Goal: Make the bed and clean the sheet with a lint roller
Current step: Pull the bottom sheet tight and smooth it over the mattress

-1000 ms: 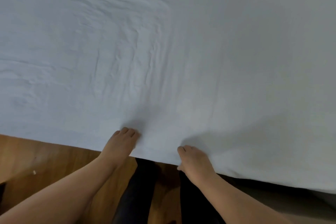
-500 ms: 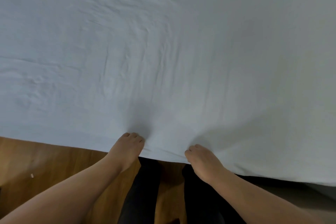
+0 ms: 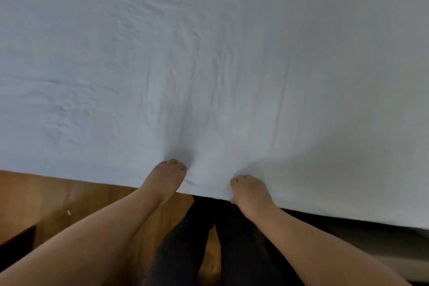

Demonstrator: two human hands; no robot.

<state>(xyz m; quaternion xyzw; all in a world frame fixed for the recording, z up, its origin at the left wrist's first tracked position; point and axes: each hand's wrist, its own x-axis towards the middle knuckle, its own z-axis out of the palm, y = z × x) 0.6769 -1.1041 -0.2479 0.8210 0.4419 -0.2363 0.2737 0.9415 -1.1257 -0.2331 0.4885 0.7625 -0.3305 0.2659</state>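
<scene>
Both hands have slid a bit to the right along the hem compared with a second ago, and they sit closer together now, with the view tipped so more wood floor shows on the left

Right now the left hand has its fingers curled over the near edge of the white sheet, knuckles up, bunching a little fold of cloth right beside the fingertips. Right hand is doing the same thing just next to it, fingers curled down on the hem and the thumb side tucked under the edge, so both are gripping fabric rather than lying flat. Small shadowed dimples sit in the cloth just beyond each hand

That sheet fills nearly the whole upper part of the view, spread out across the bed. Left half is full of fine wrinkles and ripples, and a couple of long creases run up and away from between the hands. Right half looks much smoother. Its near edge runs at a slant from the left side down toward the lower right

Below that edge is the brown wood floor on the left, with a tiny pale speck lying on it. Person's legs in dark trousers stand between the two bare forearms, close to the bed
</scene>
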